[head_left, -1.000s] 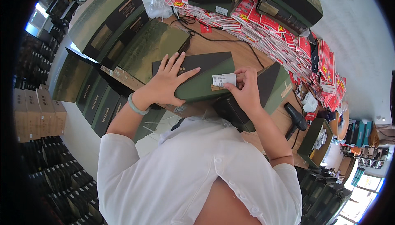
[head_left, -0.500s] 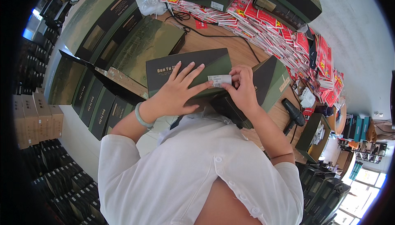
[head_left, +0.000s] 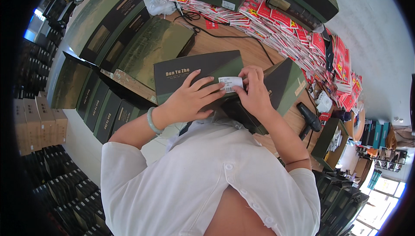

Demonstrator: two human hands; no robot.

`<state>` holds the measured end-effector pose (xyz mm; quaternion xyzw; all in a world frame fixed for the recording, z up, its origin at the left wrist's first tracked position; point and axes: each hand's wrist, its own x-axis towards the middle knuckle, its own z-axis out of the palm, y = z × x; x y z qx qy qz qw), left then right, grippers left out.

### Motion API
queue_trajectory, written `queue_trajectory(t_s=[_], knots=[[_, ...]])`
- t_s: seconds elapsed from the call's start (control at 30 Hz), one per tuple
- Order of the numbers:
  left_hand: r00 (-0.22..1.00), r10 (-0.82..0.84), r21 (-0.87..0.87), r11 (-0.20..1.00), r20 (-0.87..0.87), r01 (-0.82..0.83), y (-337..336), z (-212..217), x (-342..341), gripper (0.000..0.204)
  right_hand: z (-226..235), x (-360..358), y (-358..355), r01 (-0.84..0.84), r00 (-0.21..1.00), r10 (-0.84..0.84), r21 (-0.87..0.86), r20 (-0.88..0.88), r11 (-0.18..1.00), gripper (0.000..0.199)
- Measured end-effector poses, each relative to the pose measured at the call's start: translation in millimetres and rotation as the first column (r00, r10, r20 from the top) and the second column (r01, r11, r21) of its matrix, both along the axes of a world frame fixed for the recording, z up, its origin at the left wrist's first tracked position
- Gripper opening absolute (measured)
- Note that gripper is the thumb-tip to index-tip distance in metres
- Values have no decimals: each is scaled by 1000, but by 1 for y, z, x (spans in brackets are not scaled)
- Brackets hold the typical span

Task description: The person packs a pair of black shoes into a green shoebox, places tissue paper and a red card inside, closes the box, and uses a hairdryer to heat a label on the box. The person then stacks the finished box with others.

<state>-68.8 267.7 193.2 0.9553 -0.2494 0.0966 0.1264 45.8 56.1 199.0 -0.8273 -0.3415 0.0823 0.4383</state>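
Resting flat on the dark green box (head_left: pixel 196 69), the left hand (head_left: pixel 190 100) spreads its fingers over the lid, apparently to pin the box against the person's body at the bench (head_left: pixel 225 46) edge. Just right of that hand, on the box's near right corner, sits a small white label (head_left: pixel 230 83). The right hand (head_left: pixel 255 91) has its fingers drawn together on the label's right end, seemingly pressing it flat. Right of the box, a black handheld scanner (head_left: pixel 309 119) lies within reach.
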Motion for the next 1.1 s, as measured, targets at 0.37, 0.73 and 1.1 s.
queue_trajectory(t_s=[0.37,0.73,1.1], knots=[[998,53,11,999,31,-53,-11,2,7,66,29,9,4,-8,1000,9,-256,5,967,35],[995,66,-362,931,68,-37,-3,-14,4,25,-5,-62,14,87,888,196,-570,416,817,93],[997,53,-515,857,61,-14,5,-14,0,20,-13,-59,9,403,835,-43,-557,549,726,86]])
